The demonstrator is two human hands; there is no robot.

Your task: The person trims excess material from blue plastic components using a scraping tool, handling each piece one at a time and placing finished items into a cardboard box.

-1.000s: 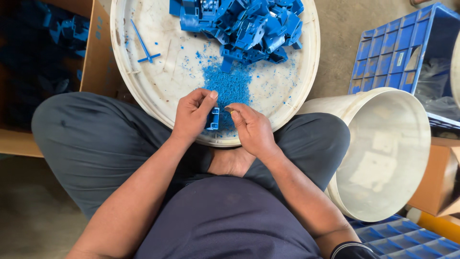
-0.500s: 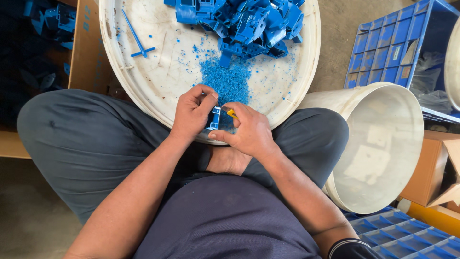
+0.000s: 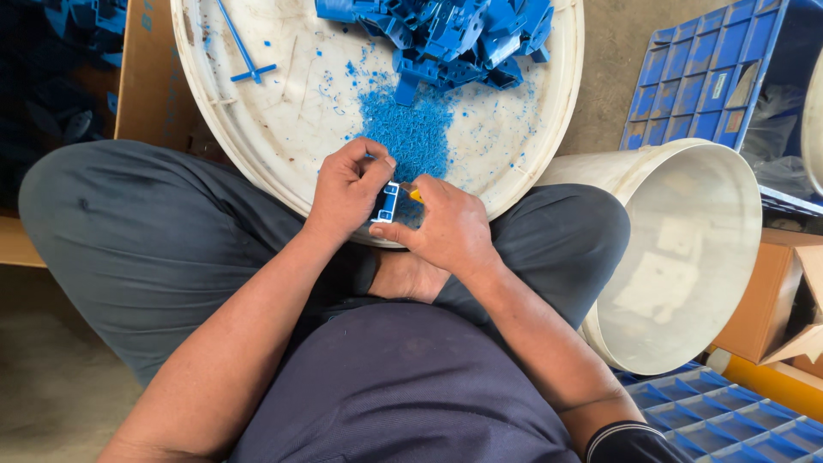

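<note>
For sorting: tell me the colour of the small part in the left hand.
Blue small part, seen in the head view.

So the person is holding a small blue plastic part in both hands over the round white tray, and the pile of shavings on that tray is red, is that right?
Not quite. The head view shows the shavings are blue, not red. The rest holds: the left hand and right hand hold a small blue plastic part over the round white tray.

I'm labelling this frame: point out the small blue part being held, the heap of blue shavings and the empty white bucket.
small blue part (image 3: 387, 203), head view, its pale face.
blue shavings (image 3: 410, 133), head view, heap's middle.
white bucket (image 3: 686, 249), head view, inner wall.
</note>
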